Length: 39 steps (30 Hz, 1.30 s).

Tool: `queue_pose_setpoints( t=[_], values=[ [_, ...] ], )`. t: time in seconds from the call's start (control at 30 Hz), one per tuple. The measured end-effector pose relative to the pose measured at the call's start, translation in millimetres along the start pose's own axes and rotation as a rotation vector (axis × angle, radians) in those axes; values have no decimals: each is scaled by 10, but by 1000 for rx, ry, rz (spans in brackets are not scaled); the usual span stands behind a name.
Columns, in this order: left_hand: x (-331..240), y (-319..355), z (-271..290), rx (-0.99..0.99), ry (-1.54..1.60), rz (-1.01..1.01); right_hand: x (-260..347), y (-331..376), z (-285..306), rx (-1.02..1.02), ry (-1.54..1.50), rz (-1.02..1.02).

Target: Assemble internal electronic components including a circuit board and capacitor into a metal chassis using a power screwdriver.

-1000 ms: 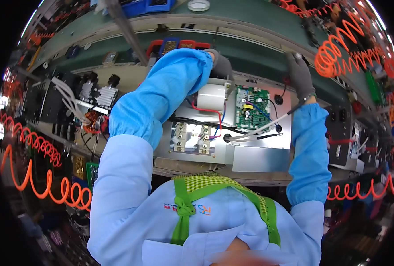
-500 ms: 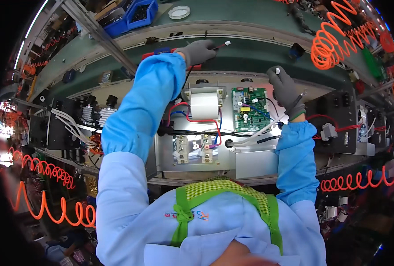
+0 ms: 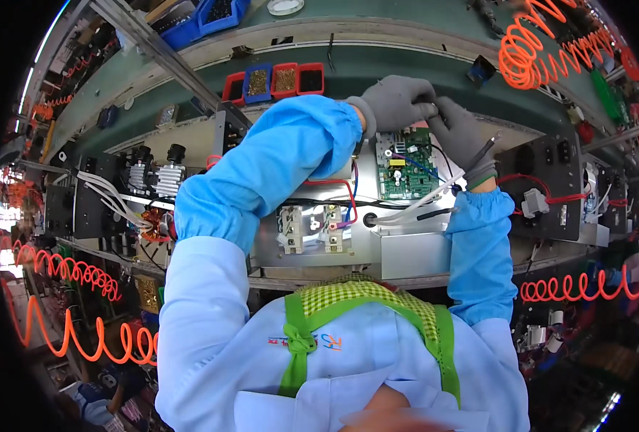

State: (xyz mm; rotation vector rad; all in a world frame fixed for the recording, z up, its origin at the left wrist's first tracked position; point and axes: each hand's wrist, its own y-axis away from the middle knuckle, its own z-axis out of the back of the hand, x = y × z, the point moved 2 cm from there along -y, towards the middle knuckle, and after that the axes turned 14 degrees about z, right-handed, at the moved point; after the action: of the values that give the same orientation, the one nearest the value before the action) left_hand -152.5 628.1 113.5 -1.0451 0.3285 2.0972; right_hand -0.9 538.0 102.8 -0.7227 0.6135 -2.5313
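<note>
My left hand (image 3: 400, 104), in a grey glove, meets my right hand (image 3: 462, 135), also gloved, above the far edge of a metal chassis (image 3: 359, 248). Both sets of fingers are closed in a pinch, tip to tip. They grip small white cable connectors, now almost wholly hidden by the gloves. Just below lies a green circuit board (image 3: 409, 186). White cables (image 3: 409, 213) rise from a hole in the chassis toward my right wrist. Two pale terminal modules (image 3: 291, 232) sit nearer me, with a red wire (image 3: 352, 200) beside them. My left sleeve covers the chassis's far left part.
Red and blue parts bins (image 3: 259, 83) stand beyond my left forearm, and a larger blue bin (image 3: 222, 16) farther back. Neighbouring units with a black panel (image 3: 542, 183) and heatsinks (image 3: 168, 178) flank the chassis. An orange coiled hose (image 3: 524, 65) hangs at far right; a metal post (image 3: 157, 54) slants at left.
My left hand has moved right, bringing its connector cable to my right hand. My right hand has turned slightly inward. The parts bins are uncovered; my left sleeve now hides the white cylinder.
</note>
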Motion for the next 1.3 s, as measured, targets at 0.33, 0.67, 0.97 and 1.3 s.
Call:
queue_pose_setpoints(
  t=[0.33, 0.67, 0.97, 1.3],
  values=[
    [113, 13, -15, 356, 462, 410, 118, -68, 151, -143, -147, -105],
    [142, 44, -23, 310, 355, 358, 83, -62, 117, -132, -140, -64],
    [222, 0, -28, 197, 233, 293, 5, -28, -8, -169, -491, -341],
    [197, 431, 659, -85, -427, 177, -333, 103, -275, 167, 57, -1]
  ],
)
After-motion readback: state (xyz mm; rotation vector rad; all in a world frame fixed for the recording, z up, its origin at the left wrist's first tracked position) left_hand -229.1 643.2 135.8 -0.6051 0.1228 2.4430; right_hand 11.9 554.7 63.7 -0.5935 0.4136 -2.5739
